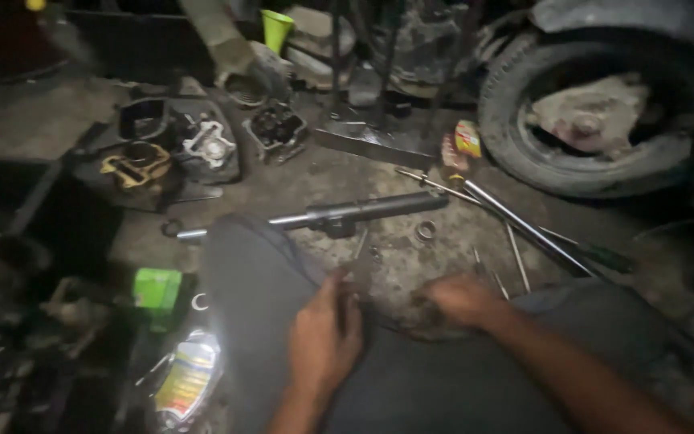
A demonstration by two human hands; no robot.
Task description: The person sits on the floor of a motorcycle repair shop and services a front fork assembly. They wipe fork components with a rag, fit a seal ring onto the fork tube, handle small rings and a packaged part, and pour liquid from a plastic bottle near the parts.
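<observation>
While I am resting two hands, left hand (324,333) pinching a small part, right hand (463,300) unclear, one green box (157,288) is lying left.

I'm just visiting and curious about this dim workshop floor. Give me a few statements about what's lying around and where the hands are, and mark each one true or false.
1. A long dark tube lies on the floor beyond the knee. True.
2. The left hand holds the green box. False: the box lies apart, further left.
3. A tyre stands at upper right. True.
4. The yellow-green funnel sits between the hands. False: it stands far back.
5. The right hand rests low by the floor near thin metal rods. True.
</observation>
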